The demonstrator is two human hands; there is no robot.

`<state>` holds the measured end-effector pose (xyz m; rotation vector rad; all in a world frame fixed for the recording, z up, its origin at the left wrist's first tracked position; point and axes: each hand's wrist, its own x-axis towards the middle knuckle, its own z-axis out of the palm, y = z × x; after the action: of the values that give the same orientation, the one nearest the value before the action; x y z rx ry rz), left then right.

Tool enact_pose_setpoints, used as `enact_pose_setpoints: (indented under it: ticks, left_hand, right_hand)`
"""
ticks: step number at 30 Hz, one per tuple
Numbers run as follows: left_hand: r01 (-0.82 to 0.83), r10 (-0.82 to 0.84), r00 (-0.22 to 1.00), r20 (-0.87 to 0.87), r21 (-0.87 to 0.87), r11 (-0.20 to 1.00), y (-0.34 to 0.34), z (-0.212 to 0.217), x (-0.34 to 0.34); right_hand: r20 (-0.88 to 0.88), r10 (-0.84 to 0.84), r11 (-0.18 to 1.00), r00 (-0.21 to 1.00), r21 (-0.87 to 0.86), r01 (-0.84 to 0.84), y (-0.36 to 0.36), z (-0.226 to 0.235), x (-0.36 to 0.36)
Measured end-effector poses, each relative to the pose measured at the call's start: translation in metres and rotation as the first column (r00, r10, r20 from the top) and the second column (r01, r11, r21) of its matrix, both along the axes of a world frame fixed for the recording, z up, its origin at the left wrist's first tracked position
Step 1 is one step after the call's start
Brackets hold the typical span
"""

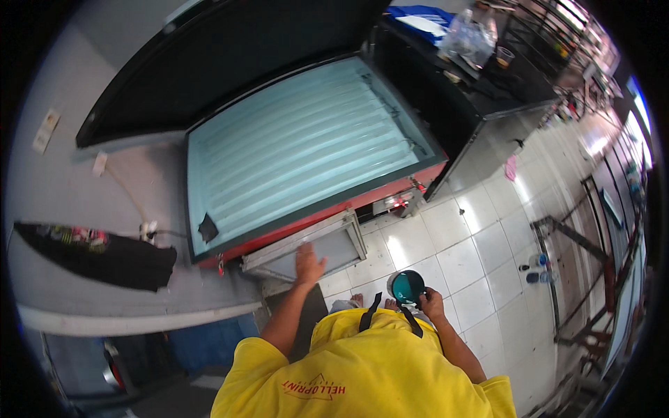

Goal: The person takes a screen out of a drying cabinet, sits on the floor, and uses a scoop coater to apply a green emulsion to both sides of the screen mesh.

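My left hand [309,265] is stretched out over a pale-framed mesh screen [338,263], its fingers apart. Whether the fingertips touch the mesh I cannot tell. The screen leans tilted against the red front of a light table. At my right side, my right hand [433,305] grips the edge of a round tub [408,287], dark teal inside; a handle, if it has one, is hidden by the fingers. The tub is held above the tiled floor, close to my bare feet.
Behind the screen stands the light table [300,132] with tubes under its glass, its black lid [230,56] raised. A small black scrap [207,228] lies on the glass. Black cloth [104,258] lies at left. A dark table [509,97] with plastic bags stands at right; bottles [540,276] stand beyond.
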<state>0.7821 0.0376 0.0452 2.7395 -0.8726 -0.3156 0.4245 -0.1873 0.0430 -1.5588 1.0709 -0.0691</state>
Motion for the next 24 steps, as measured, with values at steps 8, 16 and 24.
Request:
enact_pose_setpoints:
  ticks: [8, 16, 24]
  left_hand:
    - [0.082, -0.078, 0.997, -0.026, 0.243, 0.967, 0.017, -0.01, 0.077]
    - [0.286, -0.304, 0.952, 0.044, 0.237, 0.929, 0.032, 0.005, 0.079]
    - [0.392, -0.385, 0.919, -0.079, 0.257, 0.883, 0.039, 0.007, 0.045]
  right_hand:
    - [-0.078, -0.522, 0.851, 0.849, -0.102, 0.514, 0.028, -0.039, -0.094]
    - [-0.199, -0.863, 0.475, 0.465, -0.002, 0.88, 0.102, -0.033, -0.148]
    - [-0.334, -0.923, 0.218, 0.19, -0.048, 0.975, 0.166, -0.07, -0.204]
